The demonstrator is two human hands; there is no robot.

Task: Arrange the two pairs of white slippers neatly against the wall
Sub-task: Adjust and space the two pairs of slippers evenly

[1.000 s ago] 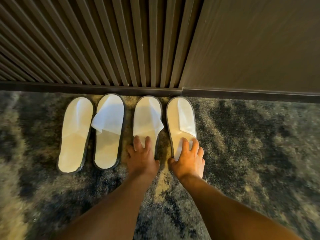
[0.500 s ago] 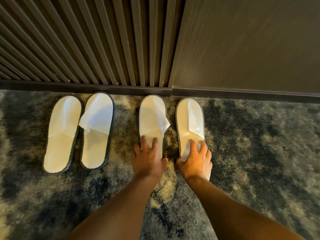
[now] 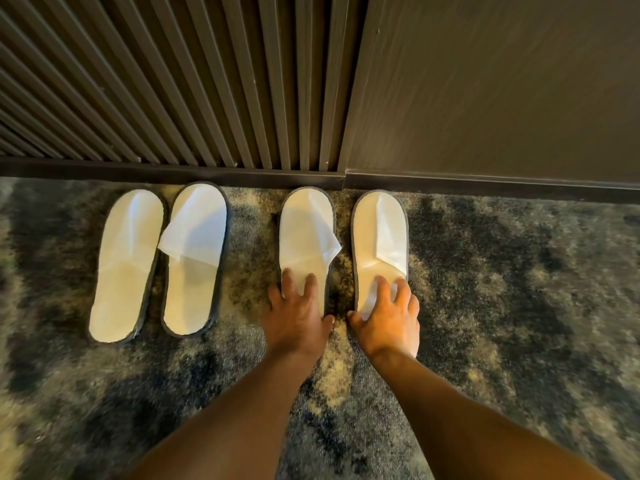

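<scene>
I had my left hand (image 3: 298, 315) and right hand (image 3: 388, 318) pressed flat, unclenched, on the heels of the right pair of slippers (image 3: 304, 233), toes toward twelve o'clock, nearly touching the baseboard (image 3: 173, 171).

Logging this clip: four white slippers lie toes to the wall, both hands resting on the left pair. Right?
Not quite. In the head view the left hand and right hand rest on the right pair, not the left pair. The rest holds.
</scene>
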